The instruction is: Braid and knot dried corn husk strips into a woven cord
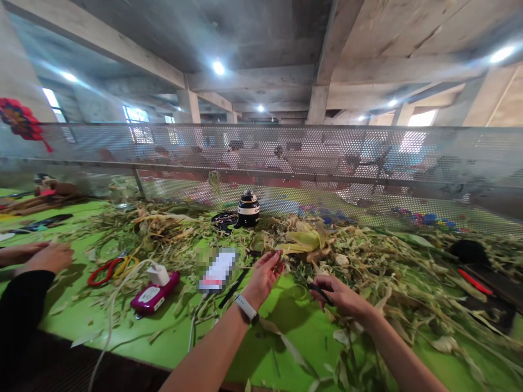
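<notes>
My left hand (265,276), with a light-strapped watch (247,309) on its wrist, is raised over the green table (249,354). Its fingertips are pinched together, and whatever is between them is too small to make out. Just beyond those fingers lies a pale yellow-green husk (304,240), which looks like corn husk. To the right, my right hand (337,293) is closed around a slim black tool (321,293) that points up and left; its exact kind is unclear. Dry leafy strips (368,256) lie heaped behind and beside both hands.
Left of my hands are a blurred-out phone (218,270), a magenta power box (155,294) with a white plug (158,274), and red-handled scissors (105,272). A black jar (248,209) stands before the perforated metal screen (286,147). Another person's hands (47,258) work at far left.
</notes>
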`<state>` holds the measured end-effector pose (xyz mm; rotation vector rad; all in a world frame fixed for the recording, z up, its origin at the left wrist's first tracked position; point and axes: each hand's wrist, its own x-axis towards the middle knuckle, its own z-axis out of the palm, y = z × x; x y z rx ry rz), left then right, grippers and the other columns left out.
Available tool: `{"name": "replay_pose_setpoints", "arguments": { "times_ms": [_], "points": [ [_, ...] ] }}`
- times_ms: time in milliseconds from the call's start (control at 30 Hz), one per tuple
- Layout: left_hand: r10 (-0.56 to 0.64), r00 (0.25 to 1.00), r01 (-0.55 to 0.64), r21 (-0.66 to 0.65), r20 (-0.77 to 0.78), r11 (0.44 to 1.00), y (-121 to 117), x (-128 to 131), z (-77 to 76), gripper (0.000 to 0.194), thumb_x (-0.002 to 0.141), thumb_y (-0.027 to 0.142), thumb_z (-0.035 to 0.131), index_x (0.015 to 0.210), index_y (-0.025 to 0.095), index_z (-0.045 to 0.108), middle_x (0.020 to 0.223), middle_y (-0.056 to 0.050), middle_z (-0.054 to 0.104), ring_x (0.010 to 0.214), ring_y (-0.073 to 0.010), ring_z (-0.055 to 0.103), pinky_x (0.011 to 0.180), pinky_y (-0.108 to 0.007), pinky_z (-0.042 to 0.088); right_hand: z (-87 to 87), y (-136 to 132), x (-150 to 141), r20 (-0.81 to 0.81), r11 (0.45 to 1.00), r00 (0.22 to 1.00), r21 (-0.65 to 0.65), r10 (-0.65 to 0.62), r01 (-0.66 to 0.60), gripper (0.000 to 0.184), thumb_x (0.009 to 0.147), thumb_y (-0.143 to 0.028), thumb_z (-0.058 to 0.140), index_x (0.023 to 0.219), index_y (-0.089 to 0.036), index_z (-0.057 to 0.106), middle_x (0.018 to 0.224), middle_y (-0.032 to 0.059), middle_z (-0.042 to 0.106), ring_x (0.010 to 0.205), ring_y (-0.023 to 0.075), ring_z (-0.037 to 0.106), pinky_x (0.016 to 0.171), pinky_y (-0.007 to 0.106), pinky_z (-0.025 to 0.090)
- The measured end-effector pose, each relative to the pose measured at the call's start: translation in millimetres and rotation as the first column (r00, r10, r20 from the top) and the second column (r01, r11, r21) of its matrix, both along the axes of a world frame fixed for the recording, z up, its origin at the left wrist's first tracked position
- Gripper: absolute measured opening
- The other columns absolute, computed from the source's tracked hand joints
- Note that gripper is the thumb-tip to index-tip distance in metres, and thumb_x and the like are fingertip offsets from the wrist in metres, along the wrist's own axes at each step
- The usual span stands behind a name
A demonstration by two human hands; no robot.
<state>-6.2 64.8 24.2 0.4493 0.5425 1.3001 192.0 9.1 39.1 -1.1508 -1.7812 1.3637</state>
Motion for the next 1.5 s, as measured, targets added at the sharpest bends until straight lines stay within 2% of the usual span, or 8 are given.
{"name": "replay_pose_setpoints", "arguments": {
  "times_ms": [267,500,700,867,1033,1267,1500],
  "points": [
    [-0.021,1.0,0.021,0.007,0.004,1.0,-3,0,4.4,0.014,0.063,0.007,0.075,0.07,0.014,0.065,0.07,0.0,0.069,0.055,-0.0075,0.06,0.056,-0.018,0.048,-2.7,0,0,0.077,0.998,0.996,-0.046,0.053,-0.049,0.047,0.07,-0.06,0.062,0.066,-0.016,0.048,0.061,-0.003,0.048,0.055,0.0095,0.047,0.053,0.022,0.036],
    [-0.023,1.0,0.023,0.006,-0.014,1.0,-2,1,3.8,0.016,0.061,0.009,0.077,0.071,0.014,0.065,0.071,0.0,0.069,0.055,-0.0078,0.06,0.056,-0.02,0.049,-2.5,1,0,0.068,0.999,0.997,-0.031,0.041,-0.039,0.047,0.069,-0.062,0.061,0.064,-0.018,0.046,0.058,-0.0039,0.046,0.052,0.0096,0.044,0.052,0.023,0.036],
    [-0.043,0.999,0.043,0.015,0.0,0.999,-5,2,5.2,0.023,0.053,0.011,0.082,0.069,0.014,0.066,0.071,0.0,0.07,0.053,-0.0075,0.06,0.052,-0.018,0.048,-2.4,0,-1,0.06,0.999,0.998,-0.035,0.027,-0.025,0.048,0.069,-0.062,0.062,0.065,-0.017,0.048,0.058,-0.0035,0.047,0.052,0.0094,0.044,0.05,0.022,0.032],
    [-0.057,0.998,0.057,0.023,-0.005,0.998,-4,2,4.2,0.024,0.053,0.013,0.083,0.07,0.014,0.066,0.068,0.001,0.069,0.053,-0.0068,0.06,0.053,-0.018,0.048,-6.5,1,-2,0.008,0.999,1.0,-0.054,-0.004,0.004,0.048,0.066,-0.061,0.066,0.063,-0.017,0.046,0.058,-0.0044,0.045,0.051,0.0077,0.041,0.05,0.021,0.034],
    [0.024,0.999,-0.023,0.004,-0.024,1.0,-2,2,4.7,0.022,0.055,0.013,0.082,0.066,0.014,0.064,0.06,0.003,0.066,0.054,-0.0068,0.061,0.057,-0.017,0.049,-7.8,3,-3,-0.017,0.998,0.998,-0.031,-0.053,0.052,0.05,0.061,-0.06,0.07,0.059,-0.018,0.043,0.054,-0.0058,0.041,0.049,0.0073,0.038,0.048,0.021,0.035],
    [0.187,0.982,-0.187,0.08,-0.001,0.979,2,3,-1.2,0.024,0.053,0.016,0.083,0.069,0.015,0.065,0.071,0.001,0.07,0.069,-0.0109,0.065,0.078,-0.026,0.05,-2.4,0,-6,-0.005,0.994,0.995,0.051,-0.098,0.099,0.048,0.069,-0.063,0.062,0.061,-0.017,0.046,0.056,-0.0036,0.044,0.053,0.0093,0.039,0.051,0.022,0.034],
    [0.253,0.967,-0.253,0.023,0.01,0.967,-1,4,3.1,0.03,0.047,0.018,0.086,0.07,0.017,0.066,0.073,0.003,0.07,0.067,-0.0097,0.063,0.077,-0.025,0.05,-11.8,-1,-16,0.079,0.997,0.994,0.005,-0.078,0.078,0.047,0.074,-0.064,0.055,0.067,-0.019,0.046,0.061,-0.0026,0.047,0.056,0.0109,0.043,0.05,0.022,0.033]
  ]
}}
